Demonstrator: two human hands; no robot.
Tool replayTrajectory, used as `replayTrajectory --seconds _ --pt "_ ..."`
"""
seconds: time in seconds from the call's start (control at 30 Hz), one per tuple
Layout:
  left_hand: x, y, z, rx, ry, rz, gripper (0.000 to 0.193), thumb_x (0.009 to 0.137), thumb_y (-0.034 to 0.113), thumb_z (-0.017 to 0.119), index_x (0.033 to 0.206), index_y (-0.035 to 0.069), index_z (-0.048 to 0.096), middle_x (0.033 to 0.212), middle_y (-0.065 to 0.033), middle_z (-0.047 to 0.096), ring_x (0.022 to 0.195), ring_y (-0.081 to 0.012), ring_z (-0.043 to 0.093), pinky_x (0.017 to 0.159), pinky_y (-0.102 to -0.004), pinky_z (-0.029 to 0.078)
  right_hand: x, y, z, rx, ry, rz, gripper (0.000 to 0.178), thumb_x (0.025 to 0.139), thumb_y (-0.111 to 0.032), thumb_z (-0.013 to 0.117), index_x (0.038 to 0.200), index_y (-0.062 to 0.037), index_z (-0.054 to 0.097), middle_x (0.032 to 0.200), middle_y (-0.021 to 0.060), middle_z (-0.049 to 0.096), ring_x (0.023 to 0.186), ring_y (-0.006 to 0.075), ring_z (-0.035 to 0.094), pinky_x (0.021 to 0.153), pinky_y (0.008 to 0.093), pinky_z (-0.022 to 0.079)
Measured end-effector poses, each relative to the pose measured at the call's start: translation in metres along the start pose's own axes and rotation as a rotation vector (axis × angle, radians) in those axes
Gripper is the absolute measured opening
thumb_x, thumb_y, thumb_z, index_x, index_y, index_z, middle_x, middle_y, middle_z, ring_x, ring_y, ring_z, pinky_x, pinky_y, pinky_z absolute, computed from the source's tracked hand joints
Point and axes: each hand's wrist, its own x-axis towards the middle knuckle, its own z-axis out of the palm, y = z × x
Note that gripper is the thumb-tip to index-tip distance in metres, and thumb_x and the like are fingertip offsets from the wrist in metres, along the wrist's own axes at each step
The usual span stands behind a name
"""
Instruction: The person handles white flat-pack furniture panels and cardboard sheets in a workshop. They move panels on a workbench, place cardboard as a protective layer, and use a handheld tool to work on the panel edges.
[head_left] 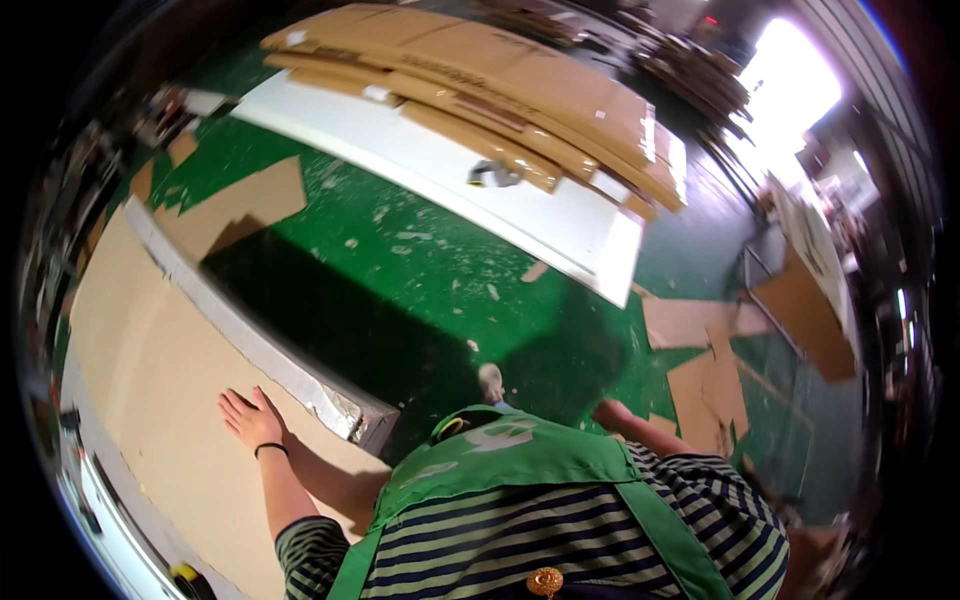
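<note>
Left hand (250, 422) flat, palm down, fingers (234, 406) extended, thumb apart; left forearm (284, 492) reaching forward. Right hand (609, 412) near body, finger pose unclear; right forearm (655, 438) partly sleeved.

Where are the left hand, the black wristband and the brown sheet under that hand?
Left hand (252, 422), head view: back of the hand.
Black wristband (270, 445), head view: strap's middle.
Brown sheet (165, 365), head view: bare top surface.

Left hand (245, 418) flat, fingers apart, on tan sheet (170, 380); right hand (612, 412) low over green floor (400, 250), well apart from sheet, fingers unclear. Ahead, flat brown cartons (500, 70) stacked on white panel (370, 125); cardboard pieces (700, 395) on floor at right.
</note>
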Motion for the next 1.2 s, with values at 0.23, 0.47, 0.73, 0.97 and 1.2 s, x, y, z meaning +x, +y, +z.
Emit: replayTrajectory --seconds 0.23,0.47,0.73,0.97,1.2 --pt "0.01 -0.005 -0.017 -0.064 -0.041 -0.094 0.068 0.094 0.044 0.044 0.146 0.003 0.029 0.155 -0.0144 0.022 0.145 -0.028 0.014 0.117 -0.0457 0.01 0.136 0.138 -0.021 0.581 0.049 -0.007 0.019 0.079 -0.024 0.059 0.079 -0.0058 0.066 0.081 0.0177 0.066 0.075 0.0365 0.064 0.066 0.0441 0.052" --pt "0.007 0.02 -0.004 0.014 -0.031 -0.425 0.077 0.093 0.051 0.043 0.148 0.001 0.022 0.157 -0.0157 0.016 0.146 -0.0287 0.008 0.117 -0.0474 0.008 0.342 0.161 -0.268 0.992 0.292 -0.145 0.016 0.087 -0.016 0.055 0.077 -0.004 0.061 0.066 0.0065 0.058 0.059 0.0158 0.057 0.054 0.0308 0.047" --pt "0.056 0.011 -0.001 0.008 0.033 -0.459 0.071 0.092 0.042 0.05 0.147 0.004 0.025 0.155 -0.0159 0.021 0.145 -0.0304 0.014 0.117 -0.0474 0.009 0.499 0.116 -0.398 0.924 0.144 -0.664 0.016 0.085 -0.019 0.059 0.08 -0.0043 0.063 0.071 0.008 0.058 0.07 0.0168 0.06 0.064 0.0328 0.048" --pt "0.088 0.001 -0.005 0.059 -0.116 -0.817 0.073 0.092 0.046 0.047 0.148 0.005 0.024 0.157 -0.0117 0.018 0.146 -0.0262 0.009 0.117 -0.0491 0.004 0.642 0.071 -0.541 0.796 -0.231 -0.545 0.02 0.088 -0.018 0.057 0.075 -0.0038 0.059 0.068 0.0056 0.056 0.064 0.0149 0.057 0.059 0.0299 0.046" --pt "0.158 0.0 -0.008 0.237 -0.176 -1.103 0.066 0.094 0.047 0.04 0.146 0.007 0.03 0.155 -0.0113 0.023 0.146 -0.0272 0.009 0.117 -0.051 0.007 0.778 -0.005 -0.699 0.776 -0.396 -0.715 0.027 0.094 -0.014 0.053 0.069 -0.0042 0.056 0.066 0.0012 0.056 0.058 0.0111 0.053 0.054 0.0242 0.043"
